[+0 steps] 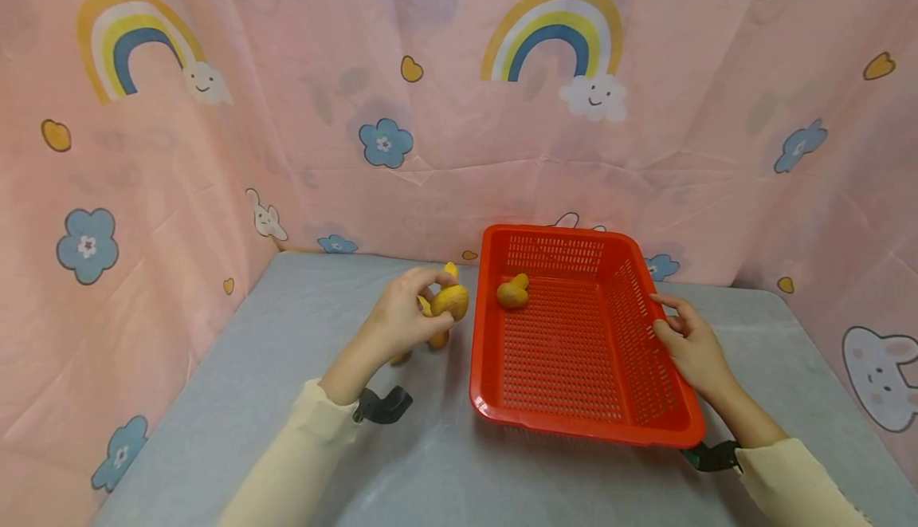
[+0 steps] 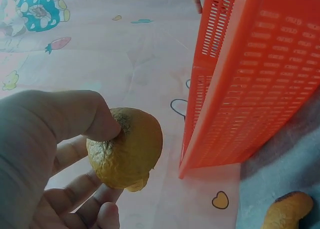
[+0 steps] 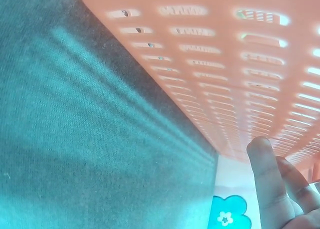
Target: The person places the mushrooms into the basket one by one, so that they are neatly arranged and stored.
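Observation:
My left hand (image 1: 402,312) pinches a small yellow gourd (image 1: 450,304) between thumb and fingers, left of a red plastic basket (image 1: 584,427). Up close in the left wrist view, the gourd (image 2: 132,149) has wrinkled skin and a rough brown patch beside the thumb. My right hand (image 1: 694,348) grips the basket's right rim, thumb over the edge; in the right wrist view its fingers (image 3: 267,174) lie along the slotted outer wall. Inside the basket, near the left wall, lies another yellow-brown gourd (image 1: 512,296).
Several more gourds (image 1: 439,341) lie on the grey-covered table (image 1: 287,399) behind and under the left hand, partly hidden by it. A pink curtain (image 1: 445,200) printed with rainbows and flowers hangs right behind the table. Dark wrist straps (image 1: 385,406) show at both sleeves.

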The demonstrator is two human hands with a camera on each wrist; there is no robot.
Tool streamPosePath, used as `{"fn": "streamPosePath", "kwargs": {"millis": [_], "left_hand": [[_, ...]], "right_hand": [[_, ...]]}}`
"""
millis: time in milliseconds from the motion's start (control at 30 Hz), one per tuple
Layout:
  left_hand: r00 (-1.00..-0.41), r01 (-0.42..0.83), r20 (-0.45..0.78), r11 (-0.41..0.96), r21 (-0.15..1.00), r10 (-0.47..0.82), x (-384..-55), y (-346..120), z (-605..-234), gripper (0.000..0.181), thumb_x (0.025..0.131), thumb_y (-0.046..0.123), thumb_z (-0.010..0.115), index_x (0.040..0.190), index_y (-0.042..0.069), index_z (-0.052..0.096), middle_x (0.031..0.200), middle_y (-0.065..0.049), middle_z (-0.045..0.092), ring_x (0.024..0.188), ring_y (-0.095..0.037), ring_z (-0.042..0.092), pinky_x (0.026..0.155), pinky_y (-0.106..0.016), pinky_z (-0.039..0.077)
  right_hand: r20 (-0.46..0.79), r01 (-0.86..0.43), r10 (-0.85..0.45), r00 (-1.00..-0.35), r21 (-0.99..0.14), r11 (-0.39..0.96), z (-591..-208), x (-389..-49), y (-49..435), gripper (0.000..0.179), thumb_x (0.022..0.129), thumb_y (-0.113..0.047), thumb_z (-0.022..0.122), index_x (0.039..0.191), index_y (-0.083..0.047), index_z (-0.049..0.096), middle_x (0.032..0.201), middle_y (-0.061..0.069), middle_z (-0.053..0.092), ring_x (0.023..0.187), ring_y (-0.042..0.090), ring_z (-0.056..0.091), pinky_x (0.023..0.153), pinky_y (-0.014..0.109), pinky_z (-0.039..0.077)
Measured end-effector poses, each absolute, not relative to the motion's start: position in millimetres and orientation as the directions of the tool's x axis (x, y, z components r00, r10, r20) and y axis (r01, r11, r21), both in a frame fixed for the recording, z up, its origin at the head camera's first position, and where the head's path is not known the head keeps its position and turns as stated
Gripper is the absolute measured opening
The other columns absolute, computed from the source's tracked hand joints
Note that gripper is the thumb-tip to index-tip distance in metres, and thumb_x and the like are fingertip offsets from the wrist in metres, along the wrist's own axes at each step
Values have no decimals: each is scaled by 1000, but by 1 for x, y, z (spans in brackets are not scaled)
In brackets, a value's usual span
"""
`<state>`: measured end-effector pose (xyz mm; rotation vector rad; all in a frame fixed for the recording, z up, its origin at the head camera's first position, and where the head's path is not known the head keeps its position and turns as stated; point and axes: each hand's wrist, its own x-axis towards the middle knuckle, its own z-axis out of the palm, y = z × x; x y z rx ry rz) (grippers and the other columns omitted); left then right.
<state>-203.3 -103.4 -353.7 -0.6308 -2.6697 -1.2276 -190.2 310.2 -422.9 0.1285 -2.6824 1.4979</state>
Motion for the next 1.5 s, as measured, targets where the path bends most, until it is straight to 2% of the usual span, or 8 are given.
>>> {"fn": "streamPosePath", "kwargs": {"millis": [333,967,1200,1500], "left_hand": [[-892,450,305,585,675,335,-210,-95,-350,37,75,12,70,111,16,66,118,-3,62,87,-18,60,68,-28,52],[-861,505,342,556,660,377,-224,-65,-332,36,77,12,71,112,16,66,112,1,62,90,-14,56,73,-27,50],[-835,547,360,554,628,416,-231,-52,-324,37,75,9,72,111,15,66,110,0,63,86,-14,54,73,-27,47],[-835,539,322,550,638,446,-239,-35,-319,37,78,11,73,115,14,65,112,-1,62,91,-14,56,74,-24,49]], "right_hand": [[98,-99,-29,-995,-840,534,-424,-191,311,50,103,-22,39,148,-3,28,119,36,55,69,11,69,57,30,58],[106,-106,-32,-994,-838,535,-423,-190,309,50,103,-22,39,147,-2,29,117,36,56,69,11,69,57,31,58],[93,-93,-27,-995,-836,540,-423,-190,309,51,103,-24,39,148,-4,28,120,37,55,69,11,70,57,31,58],[98,-95,-23,-995,-837,540,-422,-189,308,51,103,-23,40,148,-4,28,120,37,55,69,11,70,56,31,58]]}}
